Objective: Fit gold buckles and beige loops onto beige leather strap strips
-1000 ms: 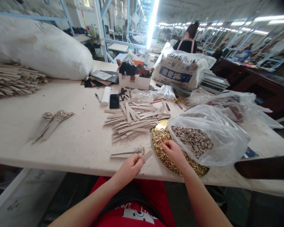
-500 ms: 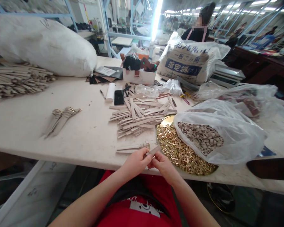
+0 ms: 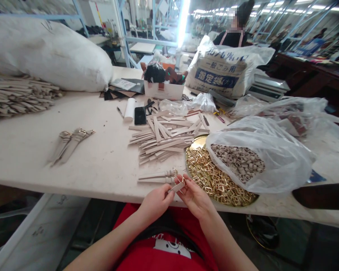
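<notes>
Near the table's front edge, my left hand (image 3: 157, 200) pinches the lower left end of a beige strap (image 3: 177, 187). My right hand (image 3: 192, 195) is closed around a small gold buckle (image 3: 183, 180) at the strap's other end. Just behind my hands lie a few buckled straps (image 3: 155, 177) side by side. A pile of loose beige strips (image 3: 164, 141) spreads farther back. To the right, a round gold tray (image 3: 199, 142) holds many gold buckles (image 3: 214, 180), and a clear plastic bag (image 3: 285, 158) of small beige loops (image 3: 240, 162) rests over its edge.
Bundled buckled straps (image 3: 72, 143) lie on the left of the table (image 3: 110, 150). Behind are a heap of strips (image 3: 19, 96), a big white sack (image 3: 51, 56), a phone (image 3: 140, 115), a white box (image 3: 164, 91) and a printed bag (image 3: 217, 73). A person (image 3: 234, 28) is beyond.
My left hand has moved slightly left and down with the strap's end. My right hand has turned, its palm showing more, and the strap now slants between both hands with the buckle visible.
</notes>
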`<state>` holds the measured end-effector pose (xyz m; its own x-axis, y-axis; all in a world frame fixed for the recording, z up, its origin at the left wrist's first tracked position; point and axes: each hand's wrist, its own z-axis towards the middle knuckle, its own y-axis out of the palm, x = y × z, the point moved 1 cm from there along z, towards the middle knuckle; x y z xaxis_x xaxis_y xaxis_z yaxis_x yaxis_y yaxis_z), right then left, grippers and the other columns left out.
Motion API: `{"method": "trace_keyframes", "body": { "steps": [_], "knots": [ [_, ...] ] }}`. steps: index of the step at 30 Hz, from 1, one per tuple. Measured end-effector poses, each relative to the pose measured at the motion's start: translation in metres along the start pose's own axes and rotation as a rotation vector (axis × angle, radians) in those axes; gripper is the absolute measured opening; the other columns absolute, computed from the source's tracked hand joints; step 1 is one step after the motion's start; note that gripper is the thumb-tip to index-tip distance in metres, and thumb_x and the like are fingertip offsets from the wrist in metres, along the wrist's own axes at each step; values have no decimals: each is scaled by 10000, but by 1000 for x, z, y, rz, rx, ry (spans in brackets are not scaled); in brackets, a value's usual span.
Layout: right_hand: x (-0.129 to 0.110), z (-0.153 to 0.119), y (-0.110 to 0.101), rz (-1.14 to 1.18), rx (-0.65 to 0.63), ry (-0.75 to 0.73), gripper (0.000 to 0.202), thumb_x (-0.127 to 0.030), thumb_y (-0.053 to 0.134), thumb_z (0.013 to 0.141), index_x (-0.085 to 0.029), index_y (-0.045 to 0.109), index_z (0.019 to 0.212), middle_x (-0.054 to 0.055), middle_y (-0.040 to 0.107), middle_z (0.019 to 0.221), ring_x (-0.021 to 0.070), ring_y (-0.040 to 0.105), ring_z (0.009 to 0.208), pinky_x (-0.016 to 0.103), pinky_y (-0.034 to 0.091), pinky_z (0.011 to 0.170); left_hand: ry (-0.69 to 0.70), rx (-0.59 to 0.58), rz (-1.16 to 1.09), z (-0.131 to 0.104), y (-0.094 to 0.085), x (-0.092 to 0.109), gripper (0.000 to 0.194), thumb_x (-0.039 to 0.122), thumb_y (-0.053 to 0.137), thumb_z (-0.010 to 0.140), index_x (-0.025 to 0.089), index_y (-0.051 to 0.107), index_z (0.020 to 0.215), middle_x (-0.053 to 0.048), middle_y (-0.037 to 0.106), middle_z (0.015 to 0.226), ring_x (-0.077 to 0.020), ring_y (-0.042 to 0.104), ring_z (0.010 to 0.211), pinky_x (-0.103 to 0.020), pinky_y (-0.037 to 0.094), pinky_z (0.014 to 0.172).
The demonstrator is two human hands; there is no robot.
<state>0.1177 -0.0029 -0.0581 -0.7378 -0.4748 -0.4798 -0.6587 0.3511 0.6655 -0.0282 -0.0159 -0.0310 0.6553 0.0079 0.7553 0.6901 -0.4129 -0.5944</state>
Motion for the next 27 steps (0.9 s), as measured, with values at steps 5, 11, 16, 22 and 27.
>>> {"method": "trace_keyframes", "body": {
  "steps": [5, 11, 16, 22, 27],
  "knots": [
    [15, -9, 2, -26, 32, -186, 184, -323, 623, 728, -205, 605, 867, 41, 709, 859, 148, 642, 829, 301, 483, 790, 79, 0, -57, 3, 1, 5, 251, 335, 350, 863, 201, 560, 899, -17, 632, 814, -170, 575, 742, -235, 392, 650],
    [19, -12, 6, -36, 51, -230, 166, -311, 666, 686, -209, 608, 804, 8, 697, 806, 134, 633, 797, 275, 475, 785, 101, 20, -82, -1, -1, 9, 268, 343, 353, 867, 215, 551, 995, -17, 638, 897, -175, 582, 804, -245, 414, 729],
    [23, -16, 9, -141, 33, -272, 172, -321, 634, 719, -199, 611, 839, 16, 680, 861, 145, 609, 855, 286, 445, 839, 102, 1, -138, 5, 0, 11, 266, 327, 376, 854, 202, 540, 1022, -32, 627, 948, -182, 564, 860, -253, 413, 765],
    [17, -23, 6, -289, -30, -327, 210, -271, 647, 710, -209, 609, 908, 15, 655, 920, 164, 579, 892, 321, 409, 877, 72, -39, -235, 10, 2, 11, 216, 332, 422, 823, 152, 522, 887, -18, 581, 804, -154, 516, 735, -242, 403, 661],
    [9, -24, 4, -400, -109, -244, 174, -258, 647, 710, -204, 637, 875, 9, 655, 847, 148, 568, 792, 288, 428, 795, 62, -59, -216, 8, 1, 12, 220, 345, 402, 833, 152, 504, 863, -26, 578, 803, -159, 518, 739, -247, 394, 655]
  ]
}}
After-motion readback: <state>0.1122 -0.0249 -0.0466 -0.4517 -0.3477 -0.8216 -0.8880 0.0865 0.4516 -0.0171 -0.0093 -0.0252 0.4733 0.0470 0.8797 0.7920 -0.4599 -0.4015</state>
